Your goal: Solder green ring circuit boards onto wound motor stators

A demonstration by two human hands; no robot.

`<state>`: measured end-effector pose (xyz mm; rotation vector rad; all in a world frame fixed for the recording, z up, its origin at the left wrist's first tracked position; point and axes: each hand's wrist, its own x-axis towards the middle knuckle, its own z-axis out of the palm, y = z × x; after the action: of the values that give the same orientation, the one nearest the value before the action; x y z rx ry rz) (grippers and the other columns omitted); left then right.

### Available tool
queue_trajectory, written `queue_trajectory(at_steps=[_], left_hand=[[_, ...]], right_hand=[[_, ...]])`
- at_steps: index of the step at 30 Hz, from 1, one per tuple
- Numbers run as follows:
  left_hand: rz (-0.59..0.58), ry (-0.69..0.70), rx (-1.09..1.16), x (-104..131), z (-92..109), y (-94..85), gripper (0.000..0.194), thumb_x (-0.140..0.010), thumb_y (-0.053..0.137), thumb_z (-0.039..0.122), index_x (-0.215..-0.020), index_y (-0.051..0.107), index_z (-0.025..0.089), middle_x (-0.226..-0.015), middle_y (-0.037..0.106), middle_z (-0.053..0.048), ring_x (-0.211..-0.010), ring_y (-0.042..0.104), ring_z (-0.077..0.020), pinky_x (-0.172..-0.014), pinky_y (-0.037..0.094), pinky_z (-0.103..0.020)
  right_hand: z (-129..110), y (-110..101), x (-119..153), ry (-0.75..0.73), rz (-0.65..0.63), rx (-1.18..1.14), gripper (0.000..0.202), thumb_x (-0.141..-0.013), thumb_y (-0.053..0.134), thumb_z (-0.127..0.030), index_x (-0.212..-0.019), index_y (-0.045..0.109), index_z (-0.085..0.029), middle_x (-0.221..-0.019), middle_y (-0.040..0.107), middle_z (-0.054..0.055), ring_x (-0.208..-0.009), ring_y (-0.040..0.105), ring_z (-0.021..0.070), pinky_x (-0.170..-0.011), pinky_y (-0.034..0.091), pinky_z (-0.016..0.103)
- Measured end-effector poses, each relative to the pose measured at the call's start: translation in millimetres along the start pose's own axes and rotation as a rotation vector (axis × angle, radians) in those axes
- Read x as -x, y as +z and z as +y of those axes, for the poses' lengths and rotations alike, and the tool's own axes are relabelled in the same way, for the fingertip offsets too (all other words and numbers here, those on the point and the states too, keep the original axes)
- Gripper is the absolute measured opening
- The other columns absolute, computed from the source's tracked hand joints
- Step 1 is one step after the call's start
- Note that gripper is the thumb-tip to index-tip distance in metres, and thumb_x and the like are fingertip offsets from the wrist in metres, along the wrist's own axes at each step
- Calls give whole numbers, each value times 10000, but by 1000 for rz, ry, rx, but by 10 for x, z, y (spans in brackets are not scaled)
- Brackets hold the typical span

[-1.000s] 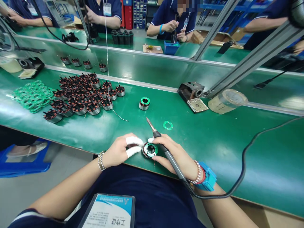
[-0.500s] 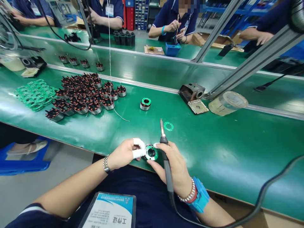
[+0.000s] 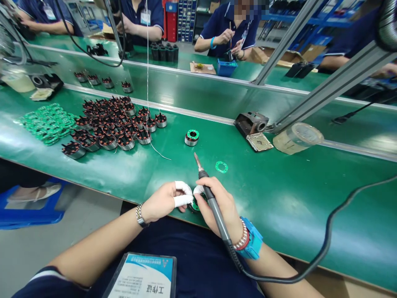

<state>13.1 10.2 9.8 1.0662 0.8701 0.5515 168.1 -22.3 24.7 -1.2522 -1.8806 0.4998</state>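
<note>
From afar I have the left hand [image 3: 161,202] pinching the motor part [image 3: 194,204] at nine o'clock, the right hand [image 3: 228,209] clasping the soldering iron [image 3: 216,210], tip toward eleven, the part six o'clock of that tip.

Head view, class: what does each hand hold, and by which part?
Right hand: the soldering iron, by its handle. Left hand: the green-topped part, at its left side; exact contact hidden.

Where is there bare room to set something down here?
A broad bare patch of bench lies right of the loose ring, between tub and black cord. A smaller one separates the board-topped stator from the metal stand. Crowded: the stator pile and green boards at left, and the near edge around left hand and right hand.
</note>
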Motion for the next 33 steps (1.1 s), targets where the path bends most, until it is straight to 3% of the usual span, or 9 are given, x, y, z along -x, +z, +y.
queue_trajectory(at_steps=[7, 12, 17, 20, 33], left_hand=[[13, -1, 13, -2, 25, -2, 174, -704, 599, 287, -672, 514, 138, -563, 505, 38, -503, 496, -73, -535, 455, -211], [35, -13, -32, -12, 24, -13, 152, -718, 566, 263, -658, 493, 144, -522, 516, 33, -496, 534, -92, -553, 467, -232], [48, 14, -45, -10, -16, -26, 107, -719, 561, 228, -695, 500, 144, -558, 552, 23, -536, 571, -104, -586, 466, -239], [61, 27, -61, -7, -35, -31, 89, -721, 550, 215, -695, 498, 149, -567, 557, 26, -538, 579, -107, -594, 455, -242], [79, 52, -121, 4, -27, -18, 63, -729, 507, 181, -682, 469, 164, -531, 546, 36, -535, 577, -114, -594, 439, -245]], right_hand=[[-49, 17, 30, -51, 22, 60, 188, -798, 481, -105, -972, 489, -178, -718, 523, 22, -685, 511, 153, -604, 461, 269], [-45, -200, 80, -48, 66, 35, 137, -783, 534, -106, -884, 551, -198, -692, 565, 16, -648, 539, 143, -566, 464, 262], [-12, -444, 182, -145, 44, 9, 249, -776, 552, -139, -1015, 587, -201, -631, 566, 17, -608, 538, 152, -524, 467, 280], [-6, -514, 209, -128, 14, -24, 240, -743, 556, -112, -955, 627, -199, -612, 562, 24, -594, 532, 156, -506, 464, 291], [-35, -507, 184, -105, -83, -121, 249, -722, 531, -56, -897, 648, -190, -537, 525, 9, -570, 484, 143, -492, 445, 276]])
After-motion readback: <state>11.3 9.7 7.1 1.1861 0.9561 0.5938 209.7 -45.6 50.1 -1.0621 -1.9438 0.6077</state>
